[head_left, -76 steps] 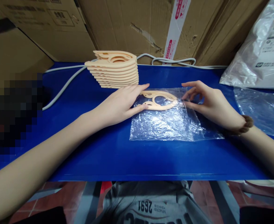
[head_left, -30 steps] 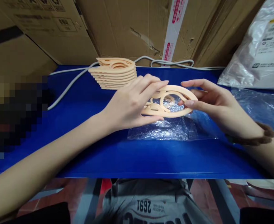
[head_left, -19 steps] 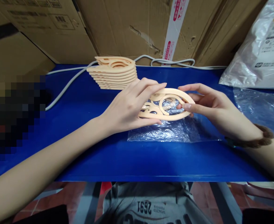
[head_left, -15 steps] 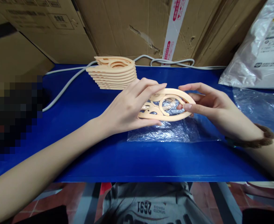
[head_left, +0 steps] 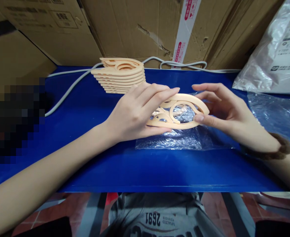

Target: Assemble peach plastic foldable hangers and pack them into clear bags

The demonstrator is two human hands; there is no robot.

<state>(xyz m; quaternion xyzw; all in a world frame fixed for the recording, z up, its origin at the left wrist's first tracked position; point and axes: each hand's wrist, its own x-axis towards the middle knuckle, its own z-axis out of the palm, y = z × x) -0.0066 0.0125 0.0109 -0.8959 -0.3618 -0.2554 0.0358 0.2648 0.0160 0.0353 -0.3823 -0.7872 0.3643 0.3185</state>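
My left hand [head_left: 132, 113] is closed around the left part of a peach-coloured plastic folding hanger [head_left: 188, 126], folded flat into a pointed oval with curled pieces inside. Its fingers lie over the far rim and its thumb along the near rim. At the right tip, my right hand [head_left: 230, 110] has its thumb against the rim while the index and middle fingers are spread away from it. Part of this hand behind the tip is hidden. Behind my left hand stands a stack of several similar folded hangers [head_left: 121, 79].
Clear plastic film [head_left: 169, 141] lies on the blue table [head_left: 147, 171] under the held hanger. A white plastic package [head_left: 271, 65] stands at the back right. A pale cable [head_left: 71, 90] runs along the back, before cardboard boxes [head_left: 130, 29].
My right hand's fingers have spread and lifted from the hanger's tip, with the thumb still there. The hanger has shifted very slightly right. My left hand keeps its hold.
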